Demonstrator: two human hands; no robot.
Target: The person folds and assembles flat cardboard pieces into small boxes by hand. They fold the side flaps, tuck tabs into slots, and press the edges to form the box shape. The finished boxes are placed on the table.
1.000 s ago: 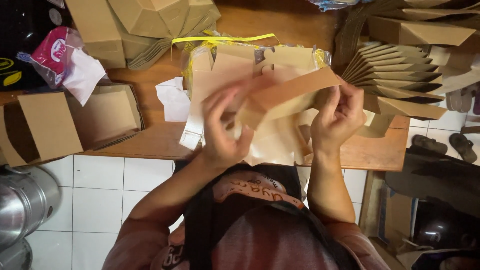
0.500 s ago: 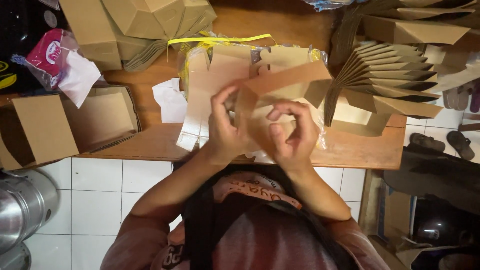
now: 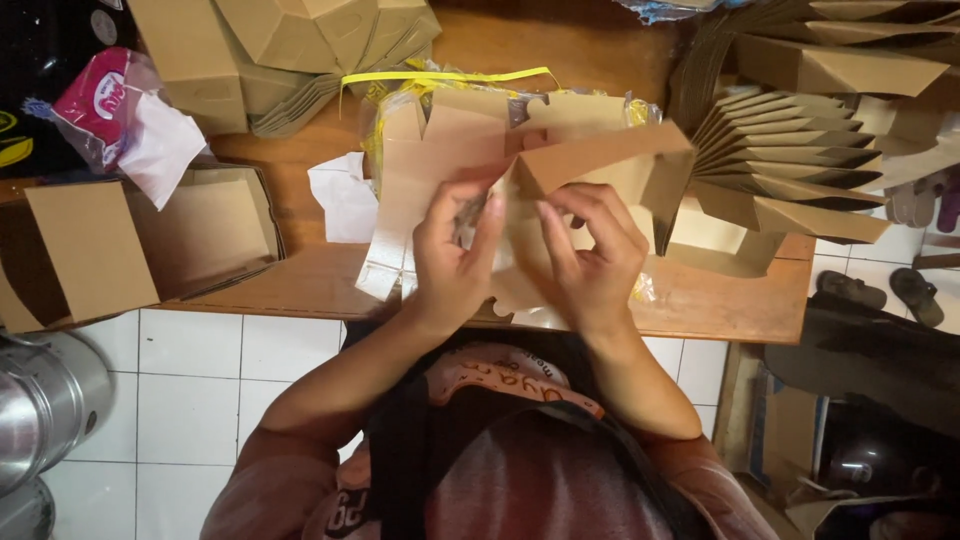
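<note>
My left hand (image 3: 455, 255) and my right hand (image 3: 590, 255) are both closed on a brown cardboard box blank (image 3: 600, 165) that is partly folded into shape, held just above the wooden table (image 3: 720, 305). The fingers of both hands pinch flaps at the box's near side, close together. Under the hands lies a stack of flat brown blanks (image 3: 440, 150) in a clear wrap with a yellow strap (image 3: 445, 76).
A folded open box (image 3: 150, 240) sits at the table's left end. Nested folded boxes (image 3: 800, 170) fan out at the right; more flat cardboard (image 3: 290, 50) is piled at the back. A pink bag (image 3: 95, 105), steel pots (image 3: 40, 410) and sandals (image 3: 880, 290) lie around.
My hands have come together at the middle of the box, and the box has gone from a flat tilted sheet to a partly formed shape held lower over the stack.
</note>
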